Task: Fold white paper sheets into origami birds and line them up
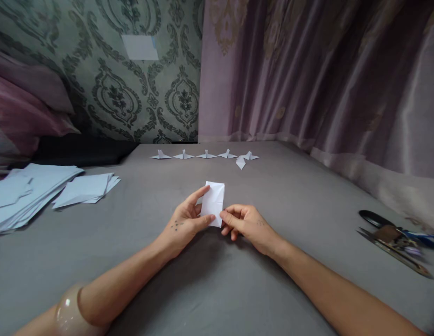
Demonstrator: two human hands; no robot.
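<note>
A small folded sheet of white paper (214, 198) is held up between my two hands, a little above the grey surface. My left hand (187, 215) grips its left side, with the thumb across the lower front and a finger along the upper left edge. My right hand (245, 223) pinches the lower right edge between thumb and fingers. Faint crease lines run over the paper's front. Its back, and some of the fingertips behind it, are hidden.
Several folded paper birds (206, 154) stand in a row at the back, with a small folded paper piece (241, 163) before the rightmost. Stacks of white paper (45, 179) and smaller sheets (84, 187) lie left. Scissors (374, 219) and other tools lie right.
</note>
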